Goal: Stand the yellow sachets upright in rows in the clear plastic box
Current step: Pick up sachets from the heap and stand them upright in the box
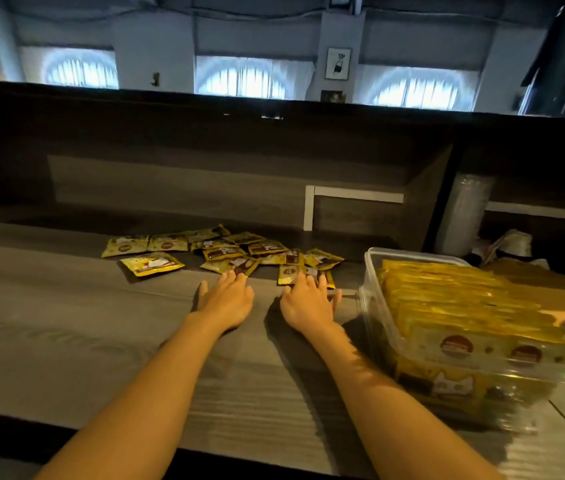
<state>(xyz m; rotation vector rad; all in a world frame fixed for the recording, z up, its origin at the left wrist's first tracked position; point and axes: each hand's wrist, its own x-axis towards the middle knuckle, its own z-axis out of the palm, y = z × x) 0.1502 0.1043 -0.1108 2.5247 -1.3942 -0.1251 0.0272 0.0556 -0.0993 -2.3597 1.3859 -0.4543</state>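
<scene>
One clear plastic box [371, 268], on the right side of the grey table [66, 323], packed with upright sachets [447, 296], number unreadable. About thirteen loose sachets [151, 263], yellow, flat, overlapping, left of the box. Two hands: left hand [227, 299], right hand [309, 301], fingers straight, slightly spread, tips touching the nearest sachets.

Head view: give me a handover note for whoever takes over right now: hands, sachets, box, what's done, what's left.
Left hand: open, fingers straight, at the near edge of the loose sachets, holding nothing.
Right hand: open, fingertips on a loose sachet, holding nothing.
Box: on the right, close to full.
Done: many upright sachets stand packed in it.
Left: the loose sachets, lying flat on the counter, have yet to go in.
</scene>
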